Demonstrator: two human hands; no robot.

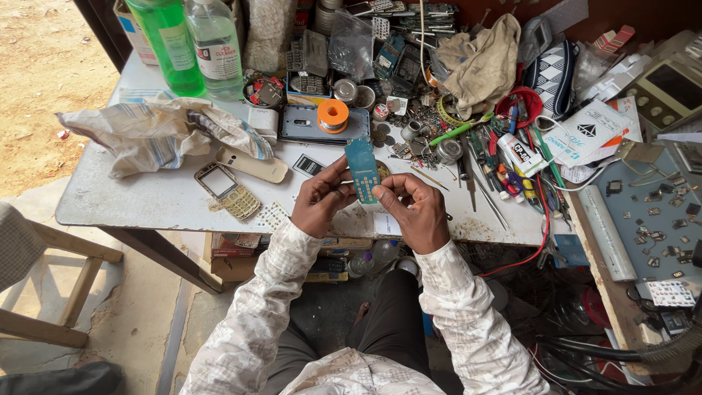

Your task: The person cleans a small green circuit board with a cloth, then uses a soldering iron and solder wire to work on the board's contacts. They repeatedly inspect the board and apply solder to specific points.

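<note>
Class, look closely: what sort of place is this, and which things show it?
Probably a small phone repair stall. Both hands hold a blue circuit board over a cluttered worktable, beside a gold phone casing and a row of screwdrivers.

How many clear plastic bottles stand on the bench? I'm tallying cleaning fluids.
2, side by side at the far left corner of the table: a green bottle and, right of it, a clear bottle. Clutter may hide others.

bright, even daylight | soft shadows | sharp focus | edges slightly bowed
</note>
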